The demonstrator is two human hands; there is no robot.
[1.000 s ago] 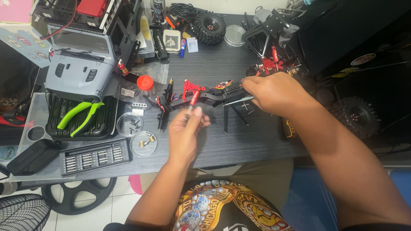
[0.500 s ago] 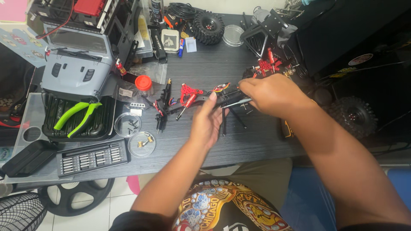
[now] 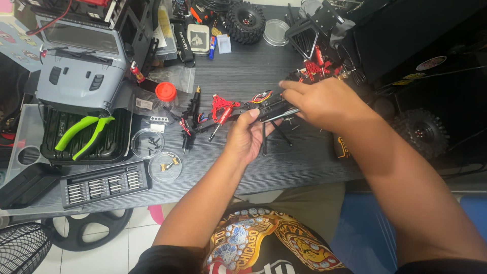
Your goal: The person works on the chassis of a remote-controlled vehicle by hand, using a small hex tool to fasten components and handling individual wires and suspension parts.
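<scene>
My left hand (image 3: 246,138) cups the black model-car chassis (image 3: 238,109) from below, fingers curled shut around its middle rail, holding it just above the dark table (image 3: 243,71); my right hand (image 3: 324,101) comes over from the other side, fingertips pinched closed on the chassis's rear end, where coloured wires (image 3: 263,96) bunch up; whether a small tool sits in that pinch I cannot tell, though a thin metal rod (image 3: 281,115) pokes out beneath the fingers. The red suspension bracket (image 3: 221,106) is already fitted to the chassis, and a link arm hangs loose below it; so I judge the frame partly assembled. Much looks left to do: the grey car body (image 3: 81,76) stands apart at the left, a knobbly tyre (image 3: 245,21) lies unmounted at the far edge, another wheel (image 3: 421,133) waits at my right; screws still sit in the clear round dishes (image 3: 147,143), and the green pliers (image 3: 83,134) rest in the black tray (image 3: 114,144), near the bit set (image 3: 104,183).
</scene>
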